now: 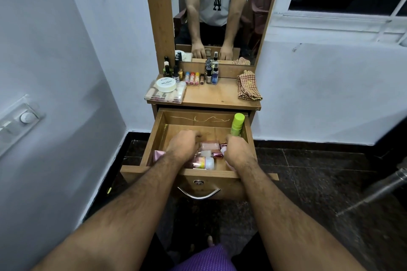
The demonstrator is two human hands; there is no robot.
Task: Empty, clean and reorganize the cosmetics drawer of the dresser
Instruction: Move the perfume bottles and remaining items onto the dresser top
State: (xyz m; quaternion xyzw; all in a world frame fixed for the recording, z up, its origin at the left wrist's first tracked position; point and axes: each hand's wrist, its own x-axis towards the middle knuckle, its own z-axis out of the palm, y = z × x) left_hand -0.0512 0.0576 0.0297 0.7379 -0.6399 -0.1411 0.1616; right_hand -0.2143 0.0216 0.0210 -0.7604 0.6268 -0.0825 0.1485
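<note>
The main risk is a spill or a knock. Several small bottles (207,153) lie on their sides in a tight cluster near the front wall of the drawer (158,136), and both hands are down among them at once; a careless grab could roll one against another or loosen a rose-coloured cap (218,155). The tall green bottle (237,124) stands upright in the drawer's back right corner, just behind the right hand (239,153), and a backward sweep of that hand could tip it. The drawer is pulled far out, so leaning weight on its front edge could strain it.

The left hand (184,145) sits over the drawer's left half with fingers curled downward; whether it holds anything I cannot tell, as the fingertips are hidden. The right hand is curled at the right end of the lying bottles, fingers bent around something pale there, though the grip itself is not clear. The bottles lie between the two hands, touching or nearly touching both. A pink tube (159,155) lies against the drawer's left wall, just left of the left wrist.

Above the drawer, on the dresser top (220,94), stand already sorted polishes, a white nail polish jar (166,84) and a checked cloth (248,86).
</note>
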